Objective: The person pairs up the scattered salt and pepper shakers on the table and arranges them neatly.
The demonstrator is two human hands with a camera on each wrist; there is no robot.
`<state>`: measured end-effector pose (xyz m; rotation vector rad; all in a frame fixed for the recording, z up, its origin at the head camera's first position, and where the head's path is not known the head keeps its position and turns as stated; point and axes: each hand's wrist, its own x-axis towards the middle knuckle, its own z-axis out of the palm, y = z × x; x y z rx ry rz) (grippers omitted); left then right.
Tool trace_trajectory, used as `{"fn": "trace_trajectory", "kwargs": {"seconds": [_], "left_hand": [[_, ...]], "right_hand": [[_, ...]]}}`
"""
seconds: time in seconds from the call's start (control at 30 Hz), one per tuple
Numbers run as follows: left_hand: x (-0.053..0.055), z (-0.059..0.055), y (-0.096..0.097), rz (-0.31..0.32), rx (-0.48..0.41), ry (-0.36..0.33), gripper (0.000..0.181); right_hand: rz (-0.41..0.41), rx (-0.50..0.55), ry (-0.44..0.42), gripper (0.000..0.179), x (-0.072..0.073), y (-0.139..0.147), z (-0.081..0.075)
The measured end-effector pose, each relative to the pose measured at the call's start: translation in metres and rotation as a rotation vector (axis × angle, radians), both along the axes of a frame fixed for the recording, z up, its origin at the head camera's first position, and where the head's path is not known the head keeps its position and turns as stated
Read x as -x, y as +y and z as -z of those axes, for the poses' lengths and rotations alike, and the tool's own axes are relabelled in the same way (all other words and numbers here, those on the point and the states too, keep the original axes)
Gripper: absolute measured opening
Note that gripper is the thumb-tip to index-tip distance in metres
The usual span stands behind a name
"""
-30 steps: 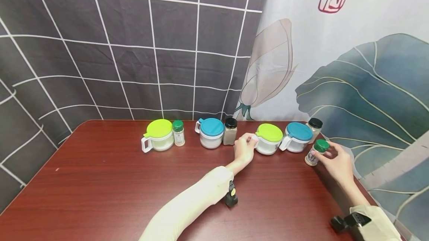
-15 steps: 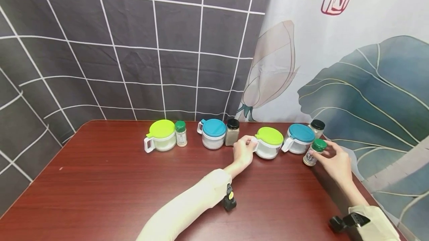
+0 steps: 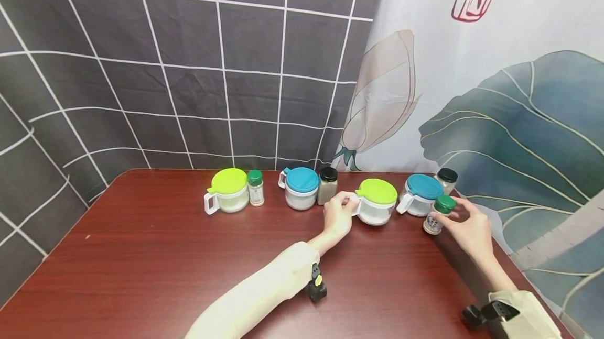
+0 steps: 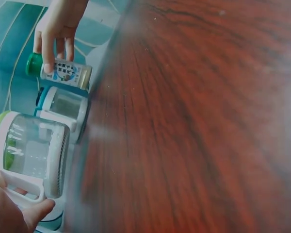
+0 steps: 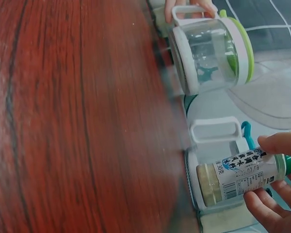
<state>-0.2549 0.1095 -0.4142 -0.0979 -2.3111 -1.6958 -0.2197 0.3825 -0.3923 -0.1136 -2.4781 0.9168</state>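
Observation:
My left hand [image 3: 337, 217] grips the white handle of a clear seasoning jar [image 4: 31, 148] with a lime-green lid, right of the table's middle. The fingers and thumb wrap that handle in the left wrist view. My right hand [image 3: 472, 231] pinches a small spice shaker [image 5: 240, 177] with a green cap and a printed label between thumb and fingers. The shaker stands in front of a blue-lidded seasoning jar [image 3: 420, 200] and overlaps it in the right wrist view. Behind that jar is a black-capped bottle [image 3: 445, 179], partly hidden.
To the left along the back edge stand another lime-lidded jar [image 3: 229, 192], a green-capped shaker [image 3: 256, 192], a second blue-lidded jar [image 3: 301, 192] and a black-capped square bottle [image 3: 327, 187]. The red-brown wooden table [image 3: 155, 265] meets hanging cloths [image 3: 189, 66] at its back and right.
The held lime-lidded jar has shifted slightly left with my left hand. My right hand has moved the spice shaker a little left, closer in front of the blue-lidded jar.

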Motion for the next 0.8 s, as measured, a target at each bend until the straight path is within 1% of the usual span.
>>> {"fn": "trace_trajectory", "kwargs": {"seconds": [0.2, 0.37, 0.6, 0.8], "left_hand": [[-0.006, 0.000, -0.008, 0.007, -0.002, -0.009, 0.013], [-0.010, 0.001, -0.015, 0.016, 0.011, 0.003, 0.014], [-0.015, 0.001, -0.025, 0.030, 0.001, -0.011, 0.014], [-0.021, 0.002, -0.034, 0.039, -0.003, 0.014, 0.014]], "right_hand": [[0.001, -0.004, 0.012, 0.056, -0.001, -0.008, -0.001], [0.005, -0.001, 0.023, 0.056, -0.001, -0.015, -0.001], [-0.018, 0.002, 0.009, 0.056, -0.003, -0.023, -0.003], [-0.026, 0.015, 0.013, 0.058, -0.005, -0.030, -0.005]]}}
